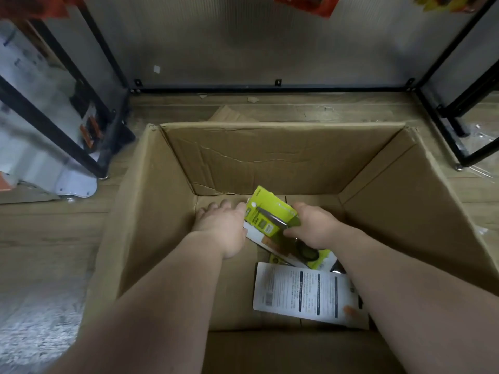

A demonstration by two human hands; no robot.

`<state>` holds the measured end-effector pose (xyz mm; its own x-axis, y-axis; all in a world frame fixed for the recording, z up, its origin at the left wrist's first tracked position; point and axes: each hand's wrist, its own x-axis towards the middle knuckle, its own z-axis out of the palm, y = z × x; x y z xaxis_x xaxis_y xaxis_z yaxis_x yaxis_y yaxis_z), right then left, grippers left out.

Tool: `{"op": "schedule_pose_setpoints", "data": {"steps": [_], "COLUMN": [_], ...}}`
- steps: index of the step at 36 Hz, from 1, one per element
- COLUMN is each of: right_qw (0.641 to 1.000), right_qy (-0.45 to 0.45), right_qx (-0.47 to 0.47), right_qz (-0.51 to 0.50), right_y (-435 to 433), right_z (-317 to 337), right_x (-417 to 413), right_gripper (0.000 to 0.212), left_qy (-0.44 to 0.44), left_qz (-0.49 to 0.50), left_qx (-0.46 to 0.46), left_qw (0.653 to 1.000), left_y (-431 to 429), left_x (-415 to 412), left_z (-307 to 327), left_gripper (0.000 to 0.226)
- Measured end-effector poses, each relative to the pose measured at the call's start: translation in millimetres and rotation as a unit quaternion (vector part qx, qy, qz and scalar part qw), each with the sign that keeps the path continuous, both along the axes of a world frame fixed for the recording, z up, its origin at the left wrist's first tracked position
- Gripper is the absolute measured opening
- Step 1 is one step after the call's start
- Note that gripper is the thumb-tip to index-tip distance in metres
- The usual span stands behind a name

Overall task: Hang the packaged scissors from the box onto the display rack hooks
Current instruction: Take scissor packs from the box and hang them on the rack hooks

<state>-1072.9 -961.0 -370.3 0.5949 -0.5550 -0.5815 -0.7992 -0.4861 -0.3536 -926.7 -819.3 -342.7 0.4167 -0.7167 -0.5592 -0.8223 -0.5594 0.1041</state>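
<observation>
I am reaching down into an open cardboard box (270, 157) that stands on the wooden floor (54, 238), just in front of the display rack (270, 90). The rack's black bottom bar and grey ribbed back panel are beyond the box's far wall. Red packs (305, 4) hang at the top edge of the view, well above the box. A second black-framed rack (54, 125) stands off to the left, and a loose cardboard scrap (226, 114) lies between the box and the bar. The tall box walls close in around both my forearms.

My right grip (313, 225) is curled around the lower part of a lime-green packaged scissors (270, 211), which is tilted up off the box bottom with its hang hole toward the far wall. My left grip (220, 225) is relaxed and holds nothing. Its fingers reach forward, and its thumb side is against the pack's left edge.

More packs lie flat on the box bottom. A white and orange card (259, 238) sits partly beneath the held pack. A green pack with black scissor handles (310, 253) shows below my right wrist. Nearest me, a white printed card (302, 292) lies with its text and barcode facing up.
</observation>
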Motion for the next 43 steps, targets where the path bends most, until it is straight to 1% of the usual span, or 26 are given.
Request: {"op": "schedule_pose_setpoints", "data": {"steps": [1,2,3,5,6,9,11,12,13,15,16,19,21,23,25,27,30,32,33,36,39,40,41,43], "right_qw": [1.000,0.999,1.000,0.999,0.998,0.997,0.997,0.997,0.996,0.993,0.990,0.986,0.983,0.978,0.967,0.956,0.948,0.950,0.951,0.951,0.962,0.970,0.982,0.998], "right_qy": [-0.006,-0.008,-0.002,0.014,0.020,0.016,-0.020,-0.041,-0.058,-0.085,-0.098,-0.119,-0.123,-0.127,-0.137,-0.149,-0.157,-0.153,-0.150,-0.147,-0.109,-0.089,-0.061,0.004], "right_qx": [0.009,0.008,-0.003,-0.040,-0.055,-0.069,-0.059,-0.049,-0.035,-0.002,0.013,0.057,0.085,0.124,0.176,0.218,0.241,0.240,0.239,0.245,0.234,0.213,0.170,0.056], "right_qz": [-0.021,-0.031,-0.031,-0.019,-0.013,-0.013,-0.035,-0.050,-0.062,-0.086,-0.096,-0.105,-0.106,-0.111,-0.121,-0.132,-0.134,-0.130,-0.126,-0.118,-0.086,-0.074,-0.055,-0.007], "right_y": [-0.9,-1.9,-2.5,-4.2,-5.1,-7.1,-9.7,-10.3,-10.4,-9.9,-8.6,-2.9,2.1,5.9,9.8,13.4,17.9,20.0,20.6,21.4,16.4,13.9,11.1,5.6], "right_z": [1.7,2.7,4.1,5.8,7.4,11.1,12.7,14.8,17.1,21.3,24.9,32.2,36.0,39.0,41.0,42.0,43.1,42.9,42.7,42.6,40.1,38.3,35.6,28.2], "right_x": [0.3,0.3,0.2,-1.3,-2.3,-7.1,-10.4,-11.6,-12.6,-13.5,-12.8,-9.1,-5.1,-0.9,2.0,4.0,6.9,9.4,10.9,14.8,15.8,15.5,14.4,10.7], "right_gripper": [0.060,0.058,0.049,0.023,0.013,0.012,0.029,0.031,0.026,0.008,0.007,0.013,0.013,0.011,0.014,0.015,0.016,0.018,0.019,0.021,0.024,0.027,0.031,0.036], "left_qy": [0.000,-0.001,-0.001,0.000,0.000,0.003,0.000,-0.002,-0.003,-0.003,0.000,0.021,0.031,0.039,0.050,0.083,0.161,0.208,0.233,0.294,0.312,0.309,0.301,0.275], "left_qz": [0.001,0.002,0.003,0.005,0.005,0.006,0.004,0.003,0.003,0.004,0.002,-0.006,-0.008,-0.004,0.008,0.042,0.117,0.177,0.210,0.279,0.303,0.308,0.312,0.311], "left_qx": [0.002,0.002,0.001,-0.001,-0.001,0.000,0.001,0.000,0.000,0.000,0.001,0.006,0.004,-0.004,-0.020,-0.052,-0.098,-0.118,-0.123,-0.119,-0.113,-0.113,-0.112,-0.104], "left_qw": [1.000,1.000,1.000,1.000,1.000,1.000,1.000,1.000,1.000,1.000,1.000,1.000,0.999,0.999,0.998,0.994,0.975,0.955,0.941,0.906,0.893,0.893,0.894,0.904], "left_y": [0.1,0.3,0.3,0.5,0.5,1.5,2.0,2.1,2.3,2.3,2.0,2.3,2.8,3.3,3.4,3.2,2.2,1.9,2.1,3.2,3.4,3.4,3.4,4.8], "left_x": [0.3,0.8,0.9,0.9,0.4,-1.5,-2.3,-2.6,-2.8,-3.2,-3.3,-3.5,-3.6,-4.3,-5.2,-4.6,-0.9,1.5,1.9,2.3,4.8,6.2,7.5,10.1], "left_z": [1.7,3.3,5.0,8.4,10.3,15.7,18.3,19.5,20.3,23.1,24.8,27.4,27.3,28.3,30.3,32.9,33.8,32.0,31.9,30.1,25.9,24.4,22.7,18.7], "left_gripper": [0.040,0.041,0.041,0.040,0.041,0.043,0.043,0.042,0.042,0.043,0.044,0.054,0.058,0.060,0.061,0.055,0.029,0.012,0.008,0.016,0.025,0.027,0.028,0.030]}}
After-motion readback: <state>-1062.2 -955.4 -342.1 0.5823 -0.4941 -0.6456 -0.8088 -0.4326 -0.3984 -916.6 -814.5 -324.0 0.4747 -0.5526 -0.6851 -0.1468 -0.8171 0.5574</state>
